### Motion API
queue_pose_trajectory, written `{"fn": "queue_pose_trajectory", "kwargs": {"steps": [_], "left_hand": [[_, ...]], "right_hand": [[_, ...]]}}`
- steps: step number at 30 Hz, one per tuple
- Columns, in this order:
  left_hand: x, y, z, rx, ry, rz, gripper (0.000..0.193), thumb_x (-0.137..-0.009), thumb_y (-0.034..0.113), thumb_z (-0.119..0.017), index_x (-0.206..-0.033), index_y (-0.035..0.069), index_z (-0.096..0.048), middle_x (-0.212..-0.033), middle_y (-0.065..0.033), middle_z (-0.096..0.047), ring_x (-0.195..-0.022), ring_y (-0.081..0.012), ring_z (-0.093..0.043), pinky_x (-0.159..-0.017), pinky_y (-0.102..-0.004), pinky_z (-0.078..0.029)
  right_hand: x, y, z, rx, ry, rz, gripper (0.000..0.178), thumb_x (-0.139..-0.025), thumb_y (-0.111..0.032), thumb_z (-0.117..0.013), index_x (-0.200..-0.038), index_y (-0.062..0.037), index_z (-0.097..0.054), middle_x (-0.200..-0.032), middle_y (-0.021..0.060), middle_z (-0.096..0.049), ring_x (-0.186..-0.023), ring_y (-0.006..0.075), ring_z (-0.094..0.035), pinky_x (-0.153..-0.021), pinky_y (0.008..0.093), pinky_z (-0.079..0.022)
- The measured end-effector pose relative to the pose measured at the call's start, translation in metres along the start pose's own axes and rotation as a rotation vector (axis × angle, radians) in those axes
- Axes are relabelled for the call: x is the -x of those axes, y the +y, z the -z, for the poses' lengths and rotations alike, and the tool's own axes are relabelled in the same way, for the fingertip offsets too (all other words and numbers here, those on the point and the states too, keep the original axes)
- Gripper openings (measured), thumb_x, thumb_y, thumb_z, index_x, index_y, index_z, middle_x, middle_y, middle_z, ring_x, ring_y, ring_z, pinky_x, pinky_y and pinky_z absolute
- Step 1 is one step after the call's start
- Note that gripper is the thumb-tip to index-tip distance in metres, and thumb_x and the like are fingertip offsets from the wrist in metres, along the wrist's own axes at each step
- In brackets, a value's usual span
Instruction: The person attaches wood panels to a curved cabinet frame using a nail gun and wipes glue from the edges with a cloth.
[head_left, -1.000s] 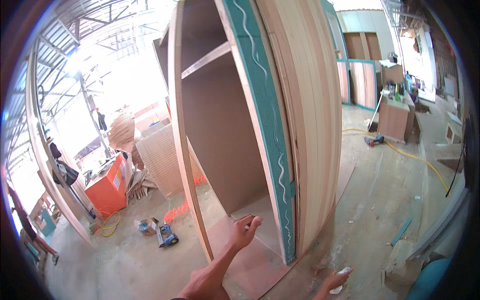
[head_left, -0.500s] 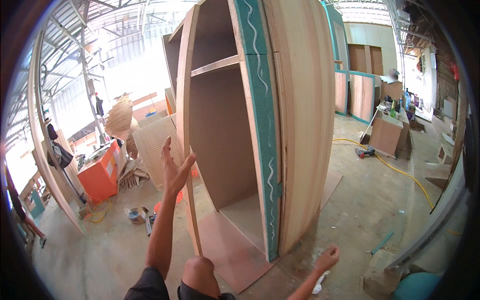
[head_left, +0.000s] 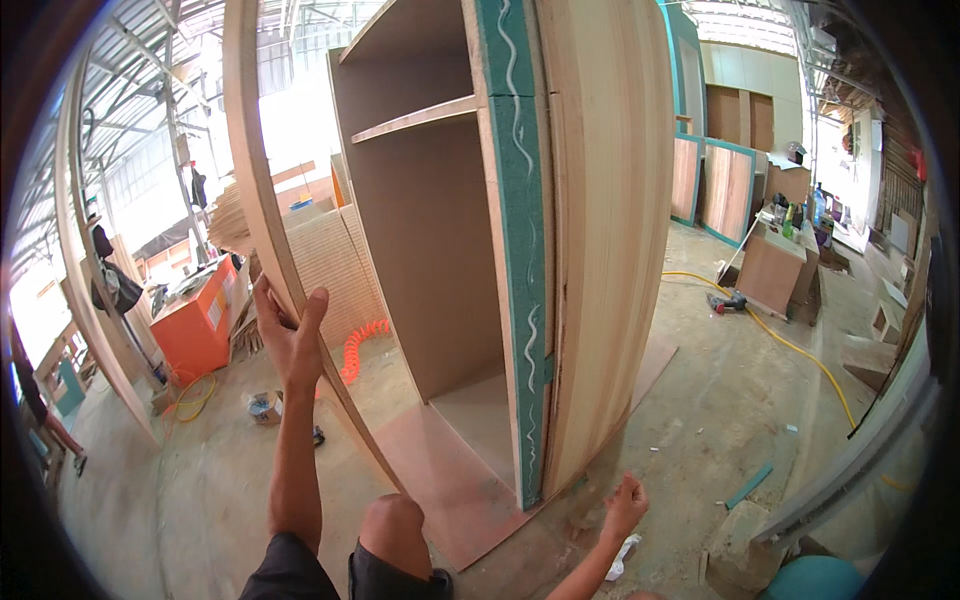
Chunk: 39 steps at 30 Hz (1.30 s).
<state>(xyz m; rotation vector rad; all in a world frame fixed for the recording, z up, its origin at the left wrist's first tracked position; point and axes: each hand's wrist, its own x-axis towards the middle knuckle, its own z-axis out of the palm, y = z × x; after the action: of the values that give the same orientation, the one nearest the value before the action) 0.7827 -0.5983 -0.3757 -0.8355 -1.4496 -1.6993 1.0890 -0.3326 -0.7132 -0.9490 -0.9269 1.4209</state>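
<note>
A long, narrow wooden plank [head_left: 258, 180] leans to the left, slanting down to the floor beside my knee. My left hand [head_left: 292, 335] is closed around its lower half, thumb on one side and fingers on the other. To its right stands a tall open cabinet [head_left: 435, 250] with a shelf. A wavy white bead runs down the cabinet's green front edge [head_left: 528, 270]. Past that edge is the wood-grain side panel [head_left: 610, 240]. Low at the right, my right hand [head_left: 626, 508] hangs apart from the cabinet with curled fingers; whatever they hold, if anything, is hidden.
The cabinet stands on a reddish board [head_left: 440, 530]. An orange coiled hose [head_left: 358, 345] lies behind the plank. An orange cabinet [head_left: 195, 320] stands at left. At right are a power tool [head_left: 727, 302], a yellow hose [head_left: 815, 355] and a green strip [head_left: 750, 485] on the floor.
The plank has swung left, away from the cabinet's front, uncovering more of the interior. My left hand has moved left and down with it. My right hand has shifted slightly left.
</note>
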Motion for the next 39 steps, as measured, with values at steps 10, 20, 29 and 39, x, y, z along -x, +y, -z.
{"fn": "queue_pose_trajectory", "kwargs": {"steps": [10,20,29,39], "left_hand": [[0.008,0.010,-0.005,0.382,-0.176,0.158,0.067,-0.081,0.017,-0.067,-0.143,0.002,-0.045,-0.084,-0.0006,-0.055,-0.068,-0.0063,-0.048,-0.060,-0.0238,-0.040],[-0.087,0.055,-0.055,0.431,-0.195,0.161,0.079,-0.077,0.032,-0.080,-0.136,0.003,-0.036,-0.095,-0.0018,-0.049,-0.085,-0.0109,-0.050,-0.068,-0.0292,-0.043],[-0.108,0.114,-0.013,-0.176,-0.389,0.630,0.089,-0.074,0.028,-0.089,-0.137,-0.001,-0.032,-0.128,-0.0184,-0.047,-0.120,-0.0305,-0.050,-0.100,-0.0434,-0.043],[-0.173,0.221,0.048,-0.107,-0.503,0.894,0.080,-0.072,0.025,-0.092,-0.129,0.000,-0.041,-0.118,-0.0192,-0.060,-0.108,-0.0285,-0.062,-0.093,-0.0408,-0.050]], "right_hand": [[-0.013,0.005,0.011,0.012,-0.003,-0.037,0.040,-0.098,-0.034,-0.065,-0.069,-0.0137,-0.048,-0.060,-0.0055,-0.040,-0.050,0.0053,-0.036,-0.045,0.0240,-0.034],[-0.037,-0.080,0.112,0.015,-0.222,-0.518,0.022,-0.091,-0.019,-0.057,-0.096,-0.0016,-0.070,-0.075,0.0131,-0.070,-0.062,0.0315,-0.062,-0.060,0.0455,-0.049],[0.107,-0.339,-0.064,0.857,-0.706,-0.494,0.037,-0.099,-0.041,-0.060,-0.093,-0.0079,-0.074,-0.073,0.0063,-0.066,-0.064,0.0239,-0.061,-0.060,0.0393,-0.048],[0.208,-0.609,-0.323,0.457,-1.326,-0.381,0.071,-0.088,-0.039,-0.080,-0.142,-0.0033,-0.051,-0.125,0.0078,-0.061,-0.115,0.0168,-0.057,-0.098,0.0330,-0.047]]}}
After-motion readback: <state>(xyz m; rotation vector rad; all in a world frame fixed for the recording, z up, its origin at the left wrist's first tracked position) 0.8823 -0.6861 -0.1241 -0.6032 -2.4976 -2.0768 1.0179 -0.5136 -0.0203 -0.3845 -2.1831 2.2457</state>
